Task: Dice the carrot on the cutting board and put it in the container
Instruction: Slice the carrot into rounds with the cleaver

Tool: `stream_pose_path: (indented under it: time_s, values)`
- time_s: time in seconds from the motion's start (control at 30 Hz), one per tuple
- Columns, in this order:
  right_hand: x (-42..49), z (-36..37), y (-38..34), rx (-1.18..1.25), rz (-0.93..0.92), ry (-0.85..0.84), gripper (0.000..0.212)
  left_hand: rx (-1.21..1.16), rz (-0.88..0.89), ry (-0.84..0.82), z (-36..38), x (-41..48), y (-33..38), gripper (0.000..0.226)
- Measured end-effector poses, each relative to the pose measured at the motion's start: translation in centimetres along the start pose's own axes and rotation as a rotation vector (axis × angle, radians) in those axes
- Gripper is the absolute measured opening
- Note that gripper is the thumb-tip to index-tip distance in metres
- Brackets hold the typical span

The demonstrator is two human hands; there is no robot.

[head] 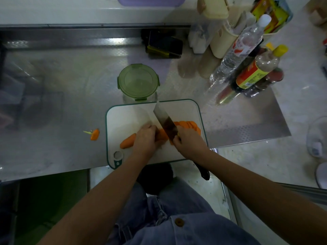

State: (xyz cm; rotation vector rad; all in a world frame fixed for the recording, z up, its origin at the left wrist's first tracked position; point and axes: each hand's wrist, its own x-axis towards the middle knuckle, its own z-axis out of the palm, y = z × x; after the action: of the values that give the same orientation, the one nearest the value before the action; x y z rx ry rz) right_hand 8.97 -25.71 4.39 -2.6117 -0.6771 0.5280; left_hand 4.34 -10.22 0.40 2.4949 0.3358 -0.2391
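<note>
A ribbed stainless-steel table [53, 103] is seen carrying everything. At its near edge a white plastic cutting board with a green rim [127, 117] is laid. Just beyond the board's far edge a round clear container with a green clip lid [138, 82] is stood, the lid on. A broad steel cleaver with a dark handle [164, 121] is clenched by the right grip [189, 140] close to the blade's heel, and the blade is angled across the board. The orange carrot [127, 141] is found lying crosswise on the board. It is pinned by the left grip [146, 138], whose curled fingers are closed on it just beside the blade, with the tapered end left sticking out leftward. A fanned row of cut orange rounds [190, 125] is laid right of the blade. A small carrot top with a green stub [95, 134] is left on the table, apart from the board. The carrot is judged stiff, light and apt to roll, with damp, slippery cut faces. It is best held from above with fingertips tucked back, and the cut pieces are better scooped up on the blade
</note>
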Motion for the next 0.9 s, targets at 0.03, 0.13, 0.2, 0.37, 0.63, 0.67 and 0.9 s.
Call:
stream_pose_path:
  time_s: [0.03,0.13,0.2,0.37,0.63,0.67,0.9]
  values:
    - [0.0,0.1,0.0,0.004,0.000,-0.016,0.020,0.002,0.001,-0.002,0.0,0.0,0.0,0.033]
    - [0.0,0.0,-0.2,-0.015,0.004,-0.028,0.018,0.001,-0.003,-0.014,-0.1,0.0,0.1,0.032]
    - [-0.1,0.0,-0.2,-0.018,-0.002,-0.030,0.008,0.000,-0.009,-0.017,-0.1,0.1,0.1,0.030]
    - [-0.8,0.9,-0.4,0.057,0.079,-0.051,0.005,-0.014,-0.011,-0.012,0.1,0.2,0.0,0.026]
    - [-0.7,3.4,-0.6,0.008,0.114,-0.002,0.014,0.023,0.052,-0.009,0.0,0.1,-0.2,0.034]
    - [-0.7,3.3,-0.5,0.007,0.117,0.003,0.016,0.030,0.068,-0.015,0.0,0.0,-0.3,0.034]
    - [0.3,0.9,-0.8,0.032,0.025,0.101,0.017,0.010,0.031,0.006,0.1,-0.6,-0.6,0.033]
